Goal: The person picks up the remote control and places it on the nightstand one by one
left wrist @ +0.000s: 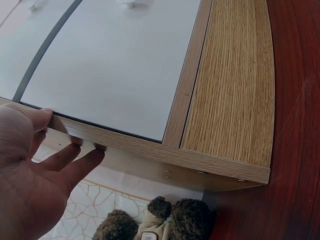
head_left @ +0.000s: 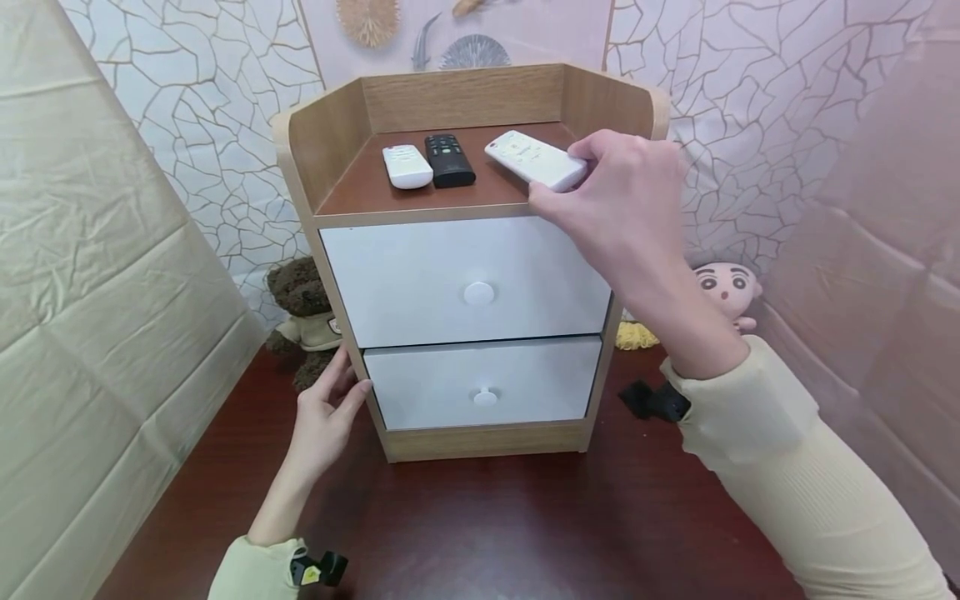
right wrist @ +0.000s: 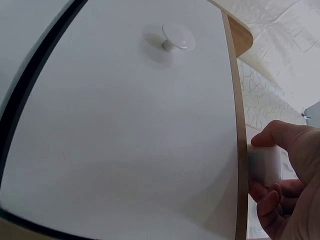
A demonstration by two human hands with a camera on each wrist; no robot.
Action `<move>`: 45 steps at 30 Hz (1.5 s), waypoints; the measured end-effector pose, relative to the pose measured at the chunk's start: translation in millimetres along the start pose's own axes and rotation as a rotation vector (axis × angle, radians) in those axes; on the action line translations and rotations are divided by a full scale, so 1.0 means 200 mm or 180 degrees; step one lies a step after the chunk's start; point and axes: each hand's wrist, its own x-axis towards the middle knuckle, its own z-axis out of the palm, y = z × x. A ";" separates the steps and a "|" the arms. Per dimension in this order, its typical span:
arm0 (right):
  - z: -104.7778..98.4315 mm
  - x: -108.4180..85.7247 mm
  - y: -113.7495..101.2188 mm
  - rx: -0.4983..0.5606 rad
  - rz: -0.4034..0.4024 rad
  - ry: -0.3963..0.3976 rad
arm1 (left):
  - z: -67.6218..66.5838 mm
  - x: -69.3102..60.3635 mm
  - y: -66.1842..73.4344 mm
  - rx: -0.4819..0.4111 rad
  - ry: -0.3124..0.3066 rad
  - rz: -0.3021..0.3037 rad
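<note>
My right hand (head_left: 622, 200) pinches the near end of a white remote control (head_left: 534, 158) between thumb and fingers, at the right part of the cabinet's top. In the right wrist view, that remote's end (right wrist: 265, 164) shows between the fingers, partly behind the cabinet's edge. Left of it on the brown top lie a black remote (head_left: 450, 161) and another white remote (head_left: 407, 167), side by side. My left hand (head_left: 322, 417) touches the lower left side of the small wooden cabinet (head_left: 487, 439). Its thumb rests on the front edge, and its extended fingers lie against the side panel.
Two white drawers with round knobs, an upper (head_left: 412, 283) and a lower (head_left: 427, 387), are closed in the cabinet. A brown teddy bear (head_left: 300, 287) sits behind on the left, a plush doll (head_left: 726, 287) on the right. The dark red table (head_left: 480, 525) extends in front.
</note>
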 end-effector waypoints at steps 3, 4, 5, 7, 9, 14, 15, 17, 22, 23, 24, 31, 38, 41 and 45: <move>0.02 0.02 -0.01 -0.0002 0.0072 -0.0076 | 0.00 0.00 0.00 0.0017 -0.0005 0.0001; 0.02 0.03 -0.02 -0.0012 0.0105 -0.0104 | 0.00 0.00 0.00 0.0017 -0.0009 0.0001; 0.03 0.04 -0.02 -0.0015 0.0138 -0.0126 | 0.00 0.00 0.01 0.0020 -0.0010 0.0001; 0.04 0.06 -0.02 -0.0015 0.0209 -0.0168 | 0.00 0.00 0.01 0.0031 -0.0005 -0.0001; 0.04 0.07 -0.03 -0.0047 0.0300 -0.0242 | 0.00 0.00 0.01 0.0043 0.0000 -0.0014; 0.07 0.12 -0.03 -0.0105 0.0436 -0.0343 | 0.00 0.00 0.01 0.0049 0.0001 -0.0040; 0.07 0.12 -0.03 -0.0115 0.0459 -0.0358 | 0.00 0.00 0.01 0.0054 0.0000 -0.0039; 0.09 0.13 -0.02 -0.0135 0.0486 -0.0383 | 0.00 0.00 0.01 0.0058 0.0000 -0.0036; 0.12 0.16 -0.02 -0.0222 0.0557 -0.0426 | 0.00 0.00 0.01 0.0020 -0.0006 -0.0035; 0.12 0.16 -0.02 -0.0250 0.0576 -0.0433 | 0.00 0.00 0.01 0.0014 -0.0009 -0.0030; 0.13 0.16 -0.02 -0.0288 0.0598 -0.0443 | 0.00 0.00 0.01 0.0007 -0.0011 -0.0023; 0.13 0.20 -0.06 -0.0520 0.0728 -0.0657 | 0.00 0.00 0.01 0.0015 -0.0016 -0.0014; 0.14 0.28 -0.09 -0.0777 0.0871 -0.1096 | 0.00 0.00 0.01 -0.0007 -0.0008 -0.0001; 0.16 0.29 -0.08 -0.0772 0.0880 -0.1168 | 0.00 0.00 0.01 -0.0013 -0.0010 0.0028; 0.17 0.31 -0.08 -0.0611 0.0822 -0.1222 | 0.00 0.00 0.01 -0.0040 -0.0013 0.0064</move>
